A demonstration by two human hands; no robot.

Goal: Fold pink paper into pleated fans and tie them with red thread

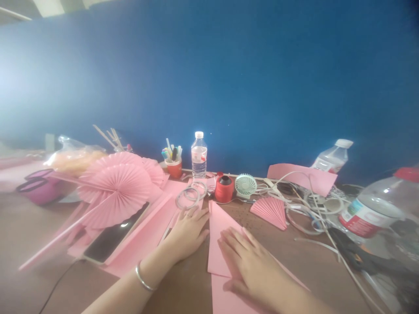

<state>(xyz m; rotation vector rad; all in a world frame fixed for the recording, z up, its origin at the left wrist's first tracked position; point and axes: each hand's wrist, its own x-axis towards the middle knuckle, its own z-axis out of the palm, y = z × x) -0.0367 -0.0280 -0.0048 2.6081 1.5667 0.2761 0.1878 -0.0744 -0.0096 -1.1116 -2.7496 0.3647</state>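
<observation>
Folded pink paper sheet (220, 237) is shown lying flat on the brown table (183, 292), just in front of the red thread spool (224, 189). Its long axis runs away from the viewer, the narrow pointed end directed toward the blue wall (229, 78) and the wide end near the lower edge. The right hand (250, 261) is laid palm-down on the sheet, fingers extended and pressed flat, nothing pinched. The left hand (186, 233) is spread flat on the table, touching the sheet's left edge. A phone (111, 237) is seen at left.
</observation>
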